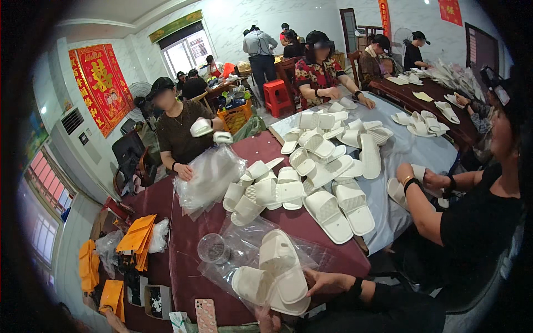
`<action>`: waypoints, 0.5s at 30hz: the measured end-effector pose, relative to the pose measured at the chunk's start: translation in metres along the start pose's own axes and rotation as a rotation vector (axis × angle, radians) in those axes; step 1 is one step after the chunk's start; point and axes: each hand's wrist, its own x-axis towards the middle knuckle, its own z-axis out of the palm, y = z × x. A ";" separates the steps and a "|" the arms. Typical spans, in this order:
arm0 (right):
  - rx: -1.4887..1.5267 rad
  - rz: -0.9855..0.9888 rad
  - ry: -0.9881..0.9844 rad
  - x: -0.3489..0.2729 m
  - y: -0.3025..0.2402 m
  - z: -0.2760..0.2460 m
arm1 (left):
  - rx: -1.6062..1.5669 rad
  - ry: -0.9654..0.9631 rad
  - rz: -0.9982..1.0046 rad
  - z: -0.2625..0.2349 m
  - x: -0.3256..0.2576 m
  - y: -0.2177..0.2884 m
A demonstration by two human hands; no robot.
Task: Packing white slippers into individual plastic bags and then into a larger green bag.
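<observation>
Resting spread fingers [316, 276] of the right hand [325, 282] against white slippers [280, 269].

White slippers [280, 269], dark red table [189, 261]

A pair of slippers [280, 272] lies in a plastic bag [244, 244] on the near edge of the table [189, 233]. The right hand [327, 282] touches the pair from the right; the left hand [269, 321] sits just near of it. A phone [206, 315] lies to the left, a round lid [214, 248] beyond it. Farther off, a heap of slippers [316, 166] spreads across the table's middle. At the far left, a person [177, 127] holds a stack of bags [208, 177] on the table.
</observation>
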 end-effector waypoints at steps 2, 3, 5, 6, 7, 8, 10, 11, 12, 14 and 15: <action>0.019 0.020 -0.024 0.004 0.009 -0.006 | 0.140 0.044 0.241 -0.019 -0.003 -0.029; 0.023 0.001 0.017 0.005 0.013 -0.009 | 0.264 0.044 0.293 -0.024 -0.005 -0.032; 0.027 -0.019 0.062 0.006 0.018 -0.012 | 0.386 0.041 0.343 -0.034 -0.006 -0.038; 0.089 -0.027 0.078 0.005 0.018 -0.012 | 0.106 -0.008 -0.021 -0.024 -0.005 -0.019; 0.153 -0.034 0.088 0.006 0.019 -0.012 | -0.172 -0.051 -0.381 -0.012 -0.007 0.000; 0.153 -0.035 0.092 0.006 0.020 -0.012 | -0.173 -0.053 -0.384 0.002 -0.009 0.015; 0.156 -0.026 0.132 0.006 0.020 -0.014 | -0.380 0.404 -0.648 0.027 -0.012 0.033; 0.156 -0.029 0.136 0.006 0.022 -0.019 | -0.378 0.399 -0.651 0.010 -0.011 0.010; 0.197 -0.037 0.158 0.006 0.026 -0.024 | 0.016 0.162 -0.271 -0.022 -0.006 -0.029; 0.237 -0.049 0.177 0.006 0.033 -0.035 | 0.396 -0.083 0.126 -0.033 -0.003 -0.049; 0.266 -0.058 0.210 0.004 0.035 -0.039 | 0.470 -0.081 0.272 -0.023 -0.002 -0.040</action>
